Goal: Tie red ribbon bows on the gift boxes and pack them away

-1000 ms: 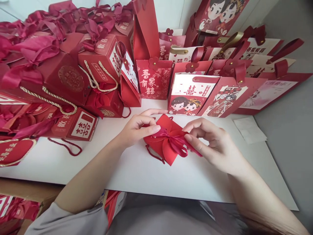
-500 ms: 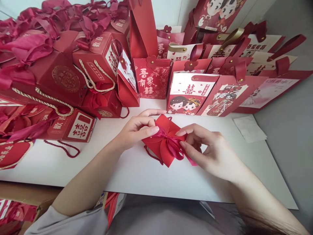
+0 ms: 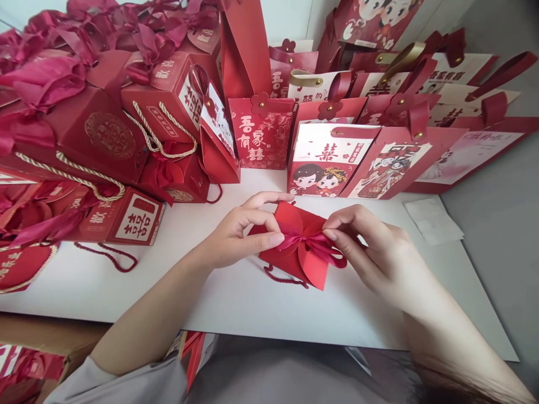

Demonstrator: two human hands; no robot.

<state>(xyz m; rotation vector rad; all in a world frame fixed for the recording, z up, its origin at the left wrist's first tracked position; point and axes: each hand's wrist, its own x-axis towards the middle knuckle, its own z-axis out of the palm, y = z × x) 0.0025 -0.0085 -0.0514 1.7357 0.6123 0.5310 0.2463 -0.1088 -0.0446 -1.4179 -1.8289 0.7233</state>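
Observation:
A small red gift box [image 3: 314,264] with overlapping curved flaps rests on the white table in front of me. Across its top lies a crimson satin ribbon [image 3: 304,239], gathered into a bow at the middle. My left hand [image 3: 244,230] is at the box's left side, thumb and finger pinching the bow's left loop, with another finger stretched past the far edge. On the right, my right hand [image 3: 370,247] pinches the bow's other side between thumb and forefinger. A dark red twisted cord handle [image 3: 286,279] hangs out at the box's near side.
Stacked red gift boxes [image 3: 109,134] with ribbon bows and rope handles fill the left. Red and white paper gift bags [image 3: 332,160] stand along the back. A white tissue [image 3: 433,220] lies at the right, beside a grey wall [image 3: 497,224]. Below the table's left edge is a cardboard box [image 3: 80,345].
The gift box has shifted right and turned slightly. My right hand has moved up to the bow's right side, and both hands now pull the loops out sideways.

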